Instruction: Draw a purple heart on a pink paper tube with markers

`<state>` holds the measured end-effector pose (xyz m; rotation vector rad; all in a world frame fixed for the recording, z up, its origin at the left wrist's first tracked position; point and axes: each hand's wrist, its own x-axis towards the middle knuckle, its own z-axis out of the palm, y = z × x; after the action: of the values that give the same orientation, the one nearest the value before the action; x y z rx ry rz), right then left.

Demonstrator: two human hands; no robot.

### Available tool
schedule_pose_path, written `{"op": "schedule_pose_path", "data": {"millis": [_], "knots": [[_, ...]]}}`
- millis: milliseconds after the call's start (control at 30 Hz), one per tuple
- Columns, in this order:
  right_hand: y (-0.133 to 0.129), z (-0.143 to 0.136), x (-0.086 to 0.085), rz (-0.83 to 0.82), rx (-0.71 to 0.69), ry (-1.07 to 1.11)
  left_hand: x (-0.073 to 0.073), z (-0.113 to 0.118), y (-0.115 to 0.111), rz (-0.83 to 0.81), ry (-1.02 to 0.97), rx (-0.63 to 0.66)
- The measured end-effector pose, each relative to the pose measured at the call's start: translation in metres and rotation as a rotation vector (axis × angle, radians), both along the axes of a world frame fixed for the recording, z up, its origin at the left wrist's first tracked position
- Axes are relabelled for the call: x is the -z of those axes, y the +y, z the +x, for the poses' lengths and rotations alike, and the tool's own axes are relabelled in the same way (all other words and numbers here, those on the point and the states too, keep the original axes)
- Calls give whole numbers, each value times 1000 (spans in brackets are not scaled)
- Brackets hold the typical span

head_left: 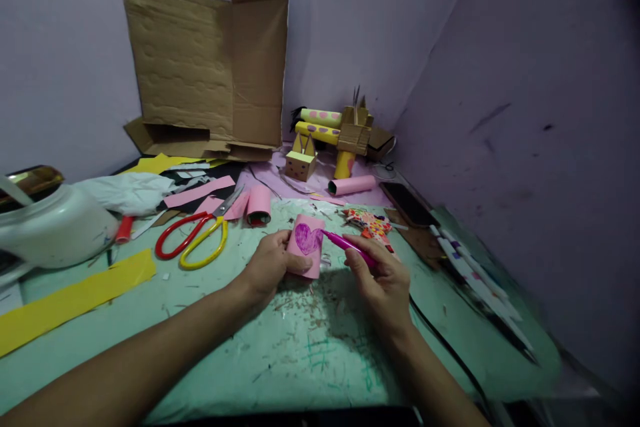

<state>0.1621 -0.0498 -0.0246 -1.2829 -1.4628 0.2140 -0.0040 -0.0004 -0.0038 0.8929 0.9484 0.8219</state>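
Observation:
A pink paper-covered tube (pixel 314 267) with a purple heart drawn on its face is held upright in my left hand (pixel 270 260), thumb across its lower front. My right hand (pixel 383 277) grips a magenta marker (pixel 350 245), whose tip is at the right edge of the heart. Red-and-yellow-handled scissors (pixel 220 221) lie open to the left of my left hand. Just behind the held tube, a second pink roll (pixel 259 204) rests on the table.
Against the wall stands an opened cardboard box (pixel 185 60). A yellow tube-and-cardboard figure (pixel 345 133) and a small box with ears (pixel 301 165) are at the back. Left are a white pot (pixel 60 227) and yellow strip (pixel 80 297); right, a phone (pixel 409 204) and several markers (pixel 475 267).

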Motion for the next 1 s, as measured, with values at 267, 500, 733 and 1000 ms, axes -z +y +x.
{"op": "schedule_pose_path", "data": {"millis": [267,500,733,1000], "knots": [[1,-2,1,66,-33,-69,-1,1,-1,-4,6,-15],[1,-1,3,67,-65,-108,0,2,1,7,-5,-27],[1,-1,2,42,-101,-96,-1,1,0,7,-9,-33],[0,-1,-1,30,-90,-122,1,1,0,15,-15,-41]]}}
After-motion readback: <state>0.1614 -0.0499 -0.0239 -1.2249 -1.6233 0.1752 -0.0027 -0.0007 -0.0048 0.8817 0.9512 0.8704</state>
